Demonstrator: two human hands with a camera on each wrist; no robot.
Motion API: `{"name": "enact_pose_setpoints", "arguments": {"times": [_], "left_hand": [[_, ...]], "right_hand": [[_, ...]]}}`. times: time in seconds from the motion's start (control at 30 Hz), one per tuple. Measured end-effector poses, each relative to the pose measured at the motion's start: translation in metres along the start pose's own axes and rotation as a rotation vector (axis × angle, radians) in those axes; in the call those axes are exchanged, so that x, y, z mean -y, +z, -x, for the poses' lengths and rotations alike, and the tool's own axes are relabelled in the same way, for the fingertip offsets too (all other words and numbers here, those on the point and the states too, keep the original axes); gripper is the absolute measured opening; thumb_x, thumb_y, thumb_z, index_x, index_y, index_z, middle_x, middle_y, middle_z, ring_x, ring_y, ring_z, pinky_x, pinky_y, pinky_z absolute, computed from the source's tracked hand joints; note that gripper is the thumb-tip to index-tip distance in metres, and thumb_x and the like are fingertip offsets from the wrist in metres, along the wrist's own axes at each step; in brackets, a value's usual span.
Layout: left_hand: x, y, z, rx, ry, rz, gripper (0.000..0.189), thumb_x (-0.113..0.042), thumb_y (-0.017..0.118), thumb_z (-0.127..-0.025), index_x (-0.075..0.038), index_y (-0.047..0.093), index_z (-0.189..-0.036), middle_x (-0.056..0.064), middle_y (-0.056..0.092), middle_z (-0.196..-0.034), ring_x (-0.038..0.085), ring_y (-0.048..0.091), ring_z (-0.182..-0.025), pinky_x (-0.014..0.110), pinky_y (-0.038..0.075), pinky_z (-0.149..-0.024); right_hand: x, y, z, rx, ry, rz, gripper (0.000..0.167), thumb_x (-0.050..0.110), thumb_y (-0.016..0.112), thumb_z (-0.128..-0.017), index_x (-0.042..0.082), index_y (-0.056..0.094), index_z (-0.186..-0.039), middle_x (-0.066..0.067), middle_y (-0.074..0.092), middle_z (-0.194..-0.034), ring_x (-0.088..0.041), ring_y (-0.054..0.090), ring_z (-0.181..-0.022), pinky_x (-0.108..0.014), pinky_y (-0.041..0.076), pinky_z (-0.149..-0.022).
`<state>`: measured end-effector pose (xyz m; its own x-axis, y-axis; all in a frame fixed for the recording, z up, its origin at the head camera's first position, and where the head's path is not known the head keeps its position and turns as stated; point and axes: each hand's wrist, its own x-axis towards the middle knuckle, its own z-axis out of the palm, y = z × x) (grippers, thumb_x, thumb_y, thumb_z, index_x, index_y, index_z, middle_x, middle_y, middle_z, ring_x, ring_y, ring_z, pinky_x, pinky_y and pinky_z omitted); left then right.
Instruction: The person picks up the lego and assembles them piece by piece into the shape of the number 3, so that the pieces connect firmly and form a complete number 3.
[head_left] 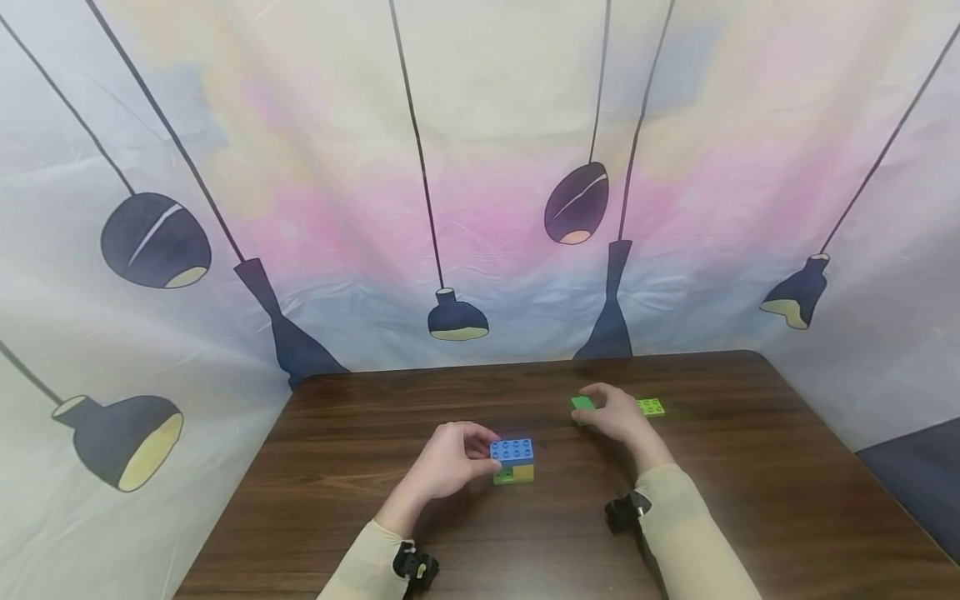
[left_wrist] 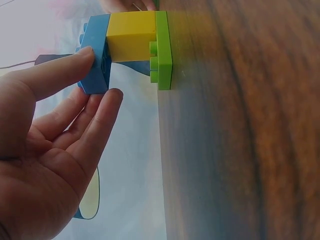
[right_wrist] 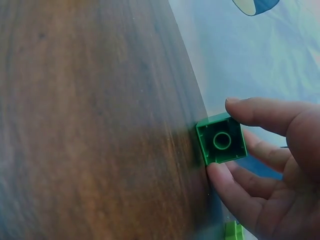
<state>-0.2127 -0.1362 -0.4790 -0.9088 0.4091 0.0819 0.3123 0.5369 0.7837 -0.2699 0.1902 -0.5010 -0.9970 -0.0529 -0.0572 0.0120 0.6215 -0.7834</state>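
A small stack of toy building bricks stands on the table: a blue brick (head_left: pixel 512 451) on top, a yellow brick (left_wrist: pixel 132 36) under one end of it, and a light green plate (left_wrist: pixel 163 51) at the bottom. My left hand (head_left: pixel 447 461) holds the blue brick at its left end, thumb on the near side and fingers round the far side. Farther back and to the right, my right hand (head_left: pixel 617 414) pinches a green square brick (right_wrist: pixel 222 140) between thumb and fingertips. Its hollow underside, with a round tube, faces the right wrist camera.
A lime green studded plate (head_left: pixel 651 407) lies on the brown wooden table (head_left: pixel 360 433), just right of my right hand. Behind the table hangs a cloth (head_left: pixel 510 267) printed with lamps. Small black cameras (head_left: pixel 415 567) are strapped to both wrists.
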Motion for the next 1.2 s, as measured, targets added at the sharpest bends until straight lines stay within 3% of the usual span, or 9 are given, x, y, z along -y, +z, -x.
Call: {"name": "enact_pose_setpoints", "arguments": {"times": [0.3,0.53,0.9,1.2], "left_hand": [[0.0009,0.0004,-0.0010,-0.005,-0.002,-0.006,0.030,-0.015,0.090,-0.089,-0.010,0.078,-0.116,0.000,0.073,-0.106,0.015,0.071,-0.090,0.035,0.062,-0.081],[0.0010,0.0010,-0.0014,-0.004,-0.007,-0.002,0.030,-0.016,0.090,-0.089,-0.011,0.078,-0.116,0.000,0.073,-0.106,0.015,0.071,-0.090,0.035,0.062,-0.082],[0.0012,0.0007,-0.0010,-0.003,-0.021,0.004,0.029,-0.015,0.090,-0.089,-0.012,0.078,-0.116,0.000,0.073,-0.107,0.015,0.071,-0.091,0.036,0.063,-0.083],[0.0002,-0.0003,-0.0010,0.001,-0.022,0.002,0.030,-0.016,0.089,-0.089,-0.012,0.078,-0.117,-0.001,0.073,-0.107,0.015,0.071,-0.091,0.037,0.063,-0.083]], "right_hand": [[0.0015,-0.0024,0.0003,0.014,0.014,-0.040,0.056,0.027,0.080,-0.095,0.003,0.060,-0.142,-0.026,0.062,-0.137,-0.043,0.061,-0.121,-0.055,0.054,-0.092],[0.0016,-0.0046,0.0007,0.022,0.028,-0.069,0.055,0.022,0.077,-0.094,0.001,0.056,-0.140,-0.027,0.060,-0.136,-0.042,0.060,-0.120,-0.054,0.052,-0.093],[0.0007,-0.0081,0.0014,0.064,-0.016,-0.136,0.050,0.007,0.077,-0.086,-0.001,0.054,-0.130,-0.025,0.063,-0.127,-0.033,0.061,-0.106,-0.041,0.053,-0.080],[-0.0008,-0.0097,0.0006,0.081,-0.043,-0.137,0.041,0.004,0.081,-0.084,0.003,0.060,-0.120,-0.025,0.064,-0.133,-0.039,0.059,-0.119,-0.040,0.054,-0.078]]}}
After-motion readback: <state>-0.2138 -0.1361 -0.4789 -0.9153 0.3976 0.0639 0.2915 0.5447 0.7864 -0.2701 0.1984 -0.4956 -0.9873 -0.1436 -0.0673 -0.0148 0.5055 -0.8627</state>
